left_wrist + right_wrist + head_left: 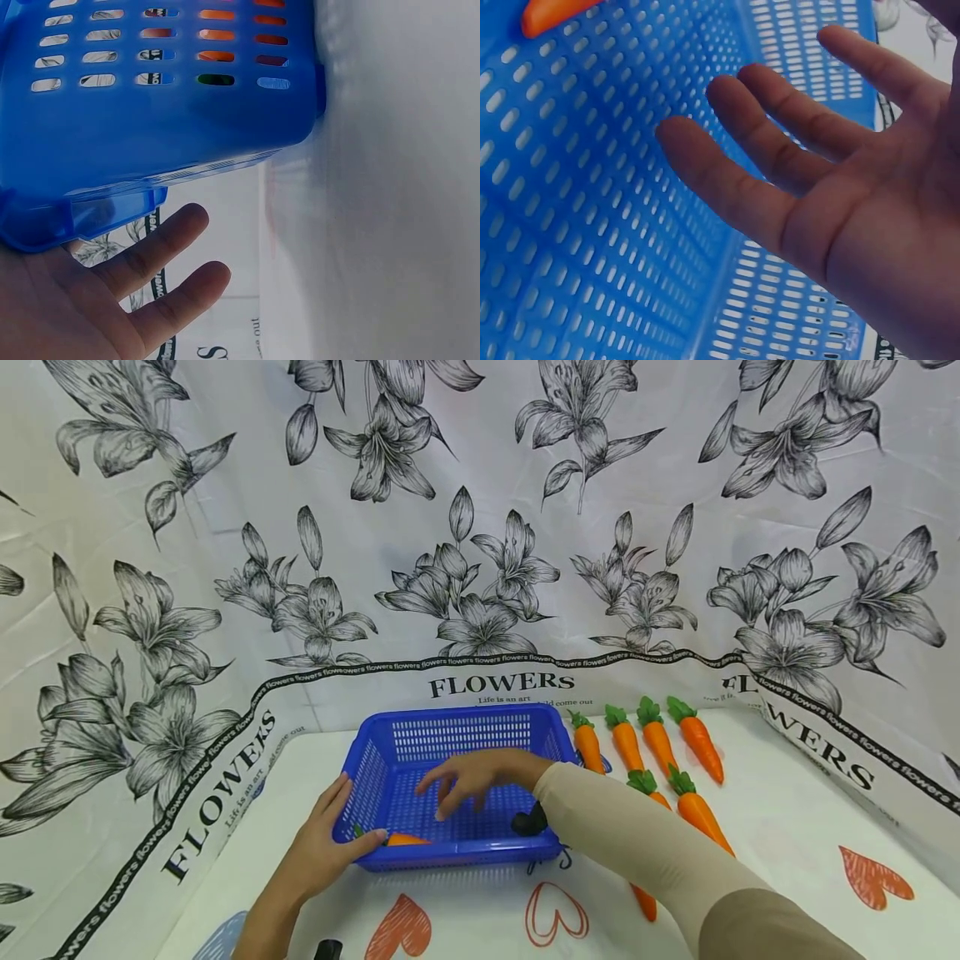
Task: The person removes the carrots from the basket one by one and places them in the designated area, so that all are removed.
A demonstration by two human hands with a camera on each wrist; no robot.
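A blue plastic basket (459, 852) with slotted walls stands on the white table. At its front left corner, my left hand (318, 839) holds the rim, thumb over the edge and fingers along the outside; two fingers stretch out straight in the left wrist view. One orange carrot (407, 839) with a green top lies inside by the front wall, partly hidden by that wall and the thumb. Over the basket's inside hovers my right hand (480, 777), its fingers spread and loosely bent around nothing. In the right wrist view, the carrot's tip (544, 16) shows beyond the fingers.
Right of the basket lie several more carrots (699, 743) with green tops, some partly covered by my right forearm. Behind the table hangs a white cloth (480, 485) with black flower prints. Red hearts (401, 928) decorate the tabletop (465, 902).
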